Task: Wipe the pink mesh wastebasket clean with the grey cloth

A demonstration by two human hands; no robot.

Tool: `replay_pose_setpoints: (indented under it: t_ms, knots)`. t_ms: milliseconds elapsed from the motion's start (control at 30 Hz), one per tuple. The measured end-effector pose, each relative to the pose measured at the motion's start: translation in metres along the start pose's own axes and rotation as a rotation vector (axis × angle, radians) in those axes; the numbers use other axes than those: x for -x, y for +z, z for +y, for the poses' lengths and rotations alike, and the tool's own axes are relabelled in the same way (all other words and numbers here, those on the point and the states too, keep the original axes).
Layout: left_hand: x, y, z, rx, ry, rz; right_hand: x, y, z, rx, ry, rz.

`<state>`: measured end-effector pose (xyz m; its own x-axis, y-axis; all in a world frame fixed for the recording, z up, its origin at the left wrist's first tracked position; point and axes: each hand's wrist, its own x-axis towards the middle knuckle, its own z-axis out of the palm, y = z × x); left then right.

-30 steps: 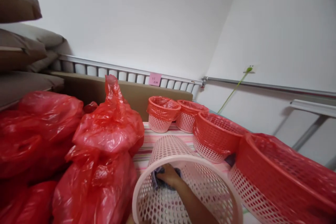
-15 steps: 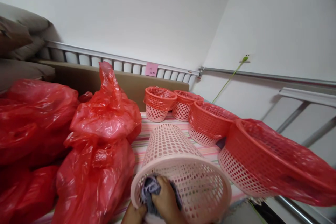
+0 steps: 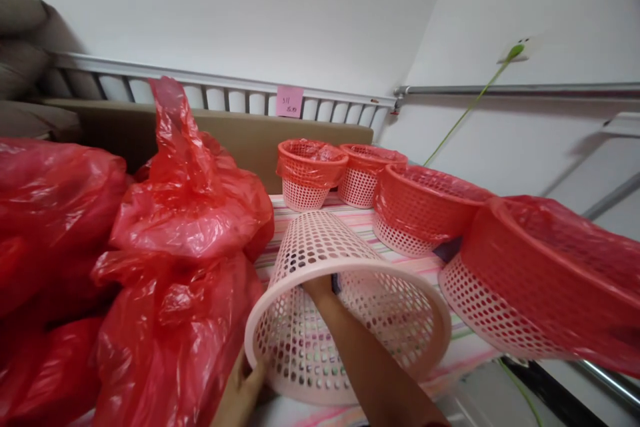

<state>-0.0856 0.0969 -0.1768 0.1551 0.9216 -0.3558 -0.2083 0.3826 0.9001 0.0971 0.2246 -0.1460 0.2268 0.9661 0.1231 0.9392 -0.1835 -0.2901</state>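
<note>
A pale pink perforated plastic basket [image 3: 325, 240] lies on its side on the striped sheet, its mouth facing me. My left hand [image 3: 245, 377] grips its rim at the lower left, thumb on the inside and the other fingers mostly hidden. Deep inside the basket is my right hand [image 3: 319, 285], with the forearm crossing the opening. The basket's upper rim and wall hide most of its fingers. Beside it shows a small bit of bunched purplish-grey cloth [image 3: 335, 282], which the hand presses against the inner wall.
Four-sided clutter surrounds the basket: bulging red plastic bags [image 3: 185, 240] crowd the left. Several pink baskets with red liners, including a small one [image 3: 310, 170] and a large near one [image 3: 530, 280], line the right. A metal rail [image 3: 500, 91] and green cord [image 3: 465, 110] run along the wall.
My right hand has gone from the basket's mouth to deep inside, taking the cloth along. My left hand stays at the rim's lower left. The view has shifted slightly.
</note>
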Motion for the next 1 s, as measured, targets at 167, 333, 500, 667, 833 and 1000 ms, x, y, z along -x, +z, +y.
replay_pose_setpoints:
  t_ms: [167, 333, 500, 667, 833, 1000]
  knots:
    - [-0.002, 0.005, -0.005, -0.09, -0.023, 0.002, 0.01, -0.013, -0.008, -0.054, -0.052, -0.01]
    - [0.005, 0.01, -0.006, -0.056, 0.041, -0.016, 0.128, -0.008, -0.003, -0.16, -0.154, -0.046]
    - [0.014, 0.011, -0.008, 0.004, 0.187, -0.07, 0.186, -0.003, 0.007, -0.282, -0.161, -0.052]
    - [0.02, 0.018, -0.016, 0.009, -0.106, -0.014, 0.099, -0.001, -0.007, -0.24, -0.188, 0.144]
    - [0.014, 0.019, -0.022, 0.046, -0.171, -0.045, 0.0, 0.021, -0.015, -0.234, -0.176, 0.222]
    - [0.02, 0.01, 0.006, 0.052, -0.19, -0.069, -0.028, 0.04, -0.007, -0.241, -0.194, 0.229]
